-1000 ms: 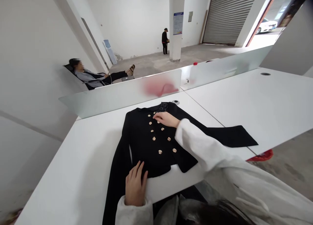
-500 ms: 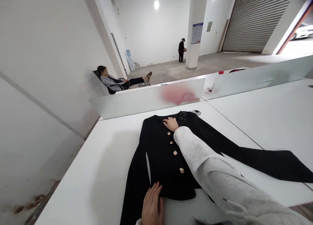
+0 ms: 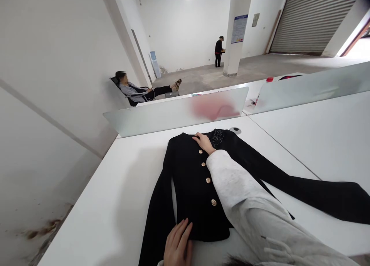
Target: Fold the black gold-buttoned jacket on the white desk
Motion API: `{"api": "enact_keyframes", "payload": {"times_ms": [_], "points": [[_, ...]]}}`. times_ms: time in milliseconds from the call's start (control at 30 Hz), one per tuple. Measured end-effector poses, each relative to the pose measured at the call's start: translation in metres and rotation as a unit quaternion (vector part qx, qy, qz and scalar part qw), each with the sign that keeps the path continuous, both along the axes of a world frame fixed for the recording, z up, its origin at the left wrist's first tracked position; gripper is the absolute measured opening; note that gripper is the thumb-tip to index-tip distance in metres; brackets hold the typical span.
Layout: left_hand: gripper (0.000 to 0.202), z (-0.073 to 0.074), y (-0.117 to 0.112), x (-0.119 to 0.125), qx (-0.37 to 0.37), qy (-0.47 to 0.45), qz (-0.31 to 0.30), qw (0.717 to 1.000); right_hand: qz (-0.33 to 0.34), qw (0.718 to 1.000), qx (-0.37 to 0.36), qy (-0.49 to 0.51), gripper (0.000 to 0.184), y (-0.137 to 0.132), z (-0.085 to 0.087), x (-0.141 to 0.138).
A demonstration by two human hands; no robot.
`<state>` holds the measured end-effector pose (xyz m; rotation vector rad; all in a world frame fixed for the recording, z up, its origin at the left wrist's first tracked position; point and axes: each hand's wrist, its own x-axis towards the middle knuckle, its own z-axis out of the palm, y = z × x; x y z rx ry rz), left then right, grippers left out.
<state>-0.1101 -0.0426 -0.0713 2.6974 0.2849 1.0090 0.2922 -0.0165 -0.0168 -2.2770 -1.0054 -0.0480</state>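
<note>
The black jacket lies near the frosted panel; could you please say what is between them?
The head view shows a strip of white tabletop between the black jacket and frosted panel, plus a grey-rimmed hole.

Black jacket sleeve (image 3: 158,208) partly beyond bottom edge

Jacket (image 3: 189,181) on table (image 3: 92,204); partition (image 3: 162,115) behind it; pillar (image 3: 232,59) beyond

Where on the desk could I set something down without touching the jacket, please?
Bare desk lies left of the jacket, in front of the left screen, and between the right black sleeve and the right screen. The jacket is crowded: right hand at its top, left hand at its lower edge.
</note>
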Motion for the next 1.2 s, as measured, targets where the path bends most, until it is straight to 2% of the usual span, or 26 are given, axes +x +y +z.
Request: {"api": "enact_keyframes", "payload": {"times_ms": [167, 200, 300, 367, 500, 600, 667, 767, 867, 933, 1000, 1100, 1200], "points": [[0.048, 0.009, 0.003, 0.001, -0.046, 0.032, 0.073, 0.996, -0.029, 0.999, -0.021, 0.035, 0.021, 0.005, -0.013, 0.017], [0.049, 0.011, 0.004, 0.003, -0.053, 0.041, 0.071, 0.995, -0.028, 0.998, -0.026, 0.041, 0.02, 0.007, -0.014, 0.021], [0.052, 0.019, 0.006, 0.012, -0.066, 0.049, 0.003, 0.997, -0.025, 0.997, -0.041, 0.057, 0.017, 0.012, -0.014, 0.028], [0.049, 0.024, 0.007, 0.02, -0.08, 0.061, -0.018, 0.995, -0.026, 0.997, -0.046, 0.06, 0.018, 0.013, -0.013, 0.028], [0.049, 0.033, 0.006, 0.034, -0.098, 0.106, -0.007, 0.989, -0.006, 0.996, -0.056, 0.065, 0.031, 0.007, -0.007, 0.02], [0.057, 0.035, 0.001, 0.034, -0.102, 0.109, 0.003, 0.989, 0.036, 0.993, -0.078, 0.075, 0.05, -0.004, 0.007, 0.016], [0.057, 0.032, -0.003, 0.022, -0.087, 0.091, 0.027, 0.992, 0.077, 0.989, -0.097, 0.078, 0.058, -0.016, 0.02, 0.013], [0.049, 0.025, -0.008, -0.018, -0.039, 0.084, 0.08, 0.992, 0.163, 0.977, -0.117, 0.07, 0.055, -0.039, 0.039, -0.001], [0.058, 0.016, -0.007, -0.069, 0.012, 0.173, 0.128, 0.977, 0.266, 0.955, -0.121, 0.049, 0.046, -0.067, 0.043, -0.036], [0.061, 0.012, -0.004, -0.094, 0.047, 0.24, 0.136, 0.96, 0.342, 0.932, -0.117, 0.008, 0.046, -0.086, 0.034, -0.067], [0.056, 0.01, 0.001, -0.105, 0.072, 0.263, 0.145, 0.951, 0.378, 0.917, -0.12, -0.048, 0.052, -0.104, 0.017, -0.098], [0.051, 0.015, 0.011, -0.105, 0.047, 0.228, 0.138, 0.963, 0.326, 0.928, -0.119, -0.133, 0.056, -0.121, -0.006, -0.128], [0.04, 0.027, 0.024, -0.103, -0.068, 0.17, 0.122, 0.975, 0.281, 0.938, -0.101, -0.175, 0.053, -0.126, -0.017, -0.137]]}}
